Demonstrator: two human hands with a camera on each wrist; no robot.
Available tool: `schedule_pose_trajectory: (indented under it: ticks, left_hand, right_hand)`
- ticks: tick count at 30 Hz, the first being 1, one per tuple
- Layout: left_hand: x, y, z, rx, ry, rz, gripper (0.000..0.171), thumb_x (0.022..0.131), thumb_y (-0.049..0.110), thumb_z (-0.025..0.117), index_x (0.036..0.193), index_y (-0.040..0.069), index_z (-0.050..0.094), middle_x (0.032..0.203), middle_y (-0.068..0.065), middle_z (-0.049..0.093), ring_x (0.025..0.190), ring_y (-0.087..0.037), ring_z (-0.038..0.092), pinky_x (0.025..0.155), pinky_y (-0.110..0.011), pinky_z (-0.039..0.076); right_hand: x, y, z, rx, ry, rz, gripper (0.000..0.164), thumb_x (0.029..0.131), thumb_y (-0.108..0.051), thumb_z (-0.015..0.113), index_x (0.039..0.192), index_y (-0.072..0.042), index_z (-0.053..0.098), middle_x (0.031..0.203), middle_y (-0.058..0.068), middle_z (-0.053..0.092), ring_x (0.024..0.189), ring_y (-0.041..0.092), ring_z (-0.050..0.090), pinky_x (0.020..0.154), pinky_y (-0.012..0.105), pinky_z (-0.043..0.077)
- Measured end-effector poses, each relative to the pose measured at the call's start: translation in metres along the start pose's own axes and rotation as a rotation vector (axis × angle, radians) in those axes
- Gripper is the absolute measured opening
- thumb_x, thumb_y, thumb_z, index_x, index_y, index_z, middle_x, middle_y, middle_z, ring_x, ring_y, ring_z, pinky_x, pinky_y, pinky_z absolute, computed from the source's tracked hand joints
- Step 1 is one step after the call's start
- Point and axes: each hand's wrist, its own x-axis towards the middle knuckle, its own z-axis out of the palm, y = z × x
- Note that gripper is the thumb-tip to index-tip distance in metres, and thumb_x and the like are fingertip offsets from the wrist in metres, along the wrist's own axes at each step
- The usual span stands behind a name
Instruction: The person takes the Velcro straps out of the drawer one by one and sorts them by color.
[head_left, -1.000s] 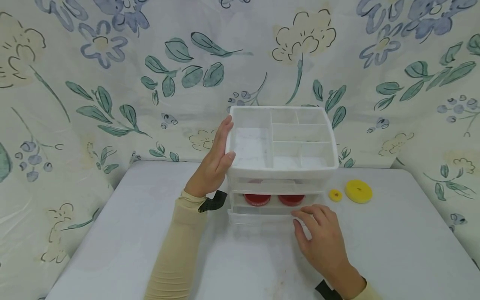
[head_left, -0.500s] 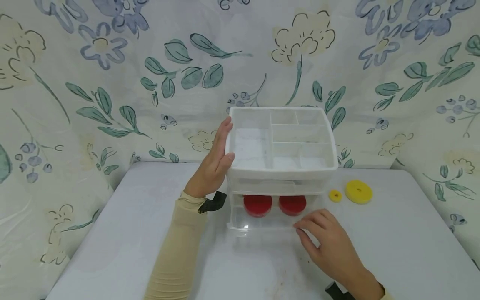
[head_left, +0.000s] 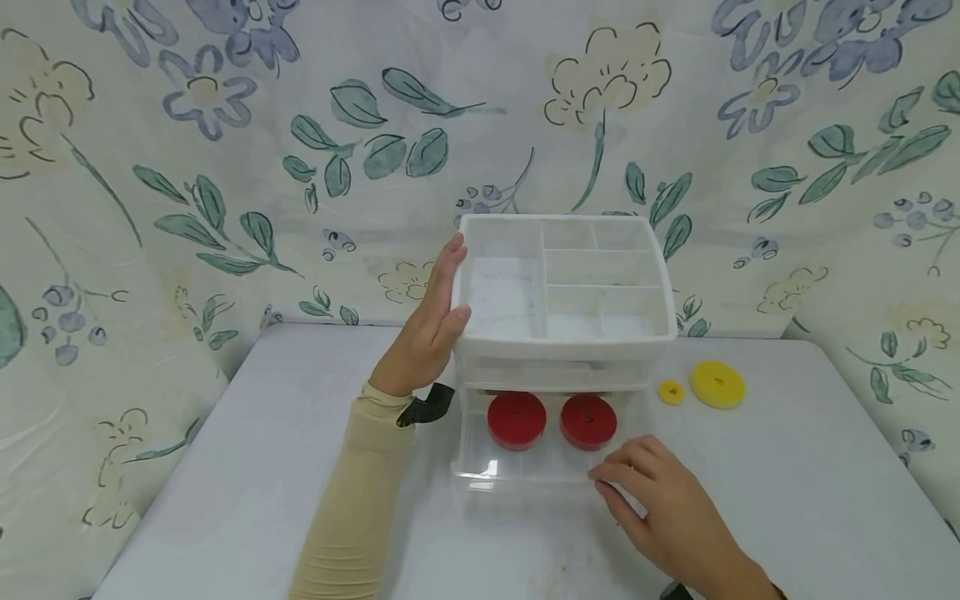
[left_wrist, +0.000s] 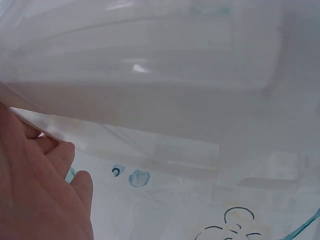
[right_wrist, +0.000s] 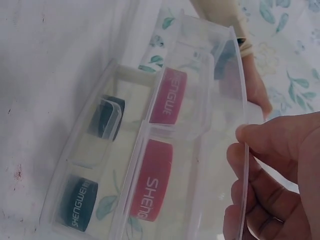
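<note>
A white plastic drawer organizer [head_left: 566, 346] with a divided top tray stands on the table. My left hand [head_left: 420, 346] presses against its left side, fingers extended along the wall and thumb at the front corner. With thumb and fingers, my right hand [head_left: 663, 508] pinches the front edge of a clear drawer [head_left: 525, 467], which is pulled out. Two red rolls, a left one [head_left: 517, 421] and a right one [head_left: 588, 422], lie flat in that drawer. Lettering shows on a red roll [right_wrist: 154, 180] in the right wrist view. Below, two dark rolls [right_wrist: 80, 204] show through the clear plastic.
To the right of the organizer lie a large yellow disc [head_left: 717, 384] and a small yellow disc [head_left: 671, 392]. A white table [head_left: 810, 500] bears everything, and a flowered cloth [head_left: 495, 100] hangs behind it.
The clear drawer has slid out toward me, drawn by my right hand, so both red rolls show fully from above. My left hand and the organizer body have stayed in place.
</note>
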Motion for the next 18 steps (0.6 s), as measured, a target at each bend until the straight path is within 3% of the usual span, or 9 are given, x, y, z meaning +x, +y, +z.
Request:
schedule_pose_trajectory:
  ticks: [2,4,7,18]
  left_hand:
    - [0.0,-0.0006,0.0004,0.002,0.002,0.005,0.065,0.1,0.021,0.033,0.157,-0.002,0.011,0.168,-0.01,0.004,0.154,-0.02,0.005,0.123,-0.047,0.011]
    - [-0.0002,-0.0005,0.0003,0.003,0.003,0.008,0.065,0.1,0.021,0.033,0.158,-0.002,0.011,0.168,-0.01,0.005,0.154,-0.02,0.006,0.123,-0.047,0.011]
    - [-0.0004,-0.0001,0.0001,0.001,0.002,0.01,0.065,0.1,0.02,0.033,0.158,-0.001,0.011,0.168,-0.011,0.005,0.154,-0.02,0.006,0.123,-0.047,0.011]
    - [-0.0005,0.0011,0.0,0.001,-0.002,-0.004,0.066,0.1,0.02,0.033,0.158,-0.002,0.01,0.168,-0.01,0.004,0.154,-0.02,0.005,0.123,-0.047,0.01]
  right_hand:
    - [-0.0017,0.0004,0.0001,0.014,0.011,-0.023,0.008,0.093,-0.025,0.072,0.096,-0.019,0.076,0.095,-0.016,0.062,0.093,0.006,0.054,0.082,0.01,0.046]
    - [-0.0037,0.0,0.0,0.023,0.01,-0.035,0.027,0.102,-0.038,0.056,0.098,-0.02,0.076,0.096,-0.016,0.062,0.093,0.006,0.053,0.083,0.01,0.046]
    - [-0.0059,-0.0013,-0.0008,0.022,-0.008,-0.038,0.046,0.104,-0.049,0.037,0.1,-0.023,0.075,0.098,-0.017,0.062,0.094,0.005,0.053,0.085,0.009,0.045]
    - [-0.01,-0.0055,-0.0062,0.037,-0.089,-0.048,0.046,0.103,-0.049,0.034,0.102,-0.022,0.072,0.102,-0.018,0.061,0.095,0.004,0.052,0.088,0.007,0.043]
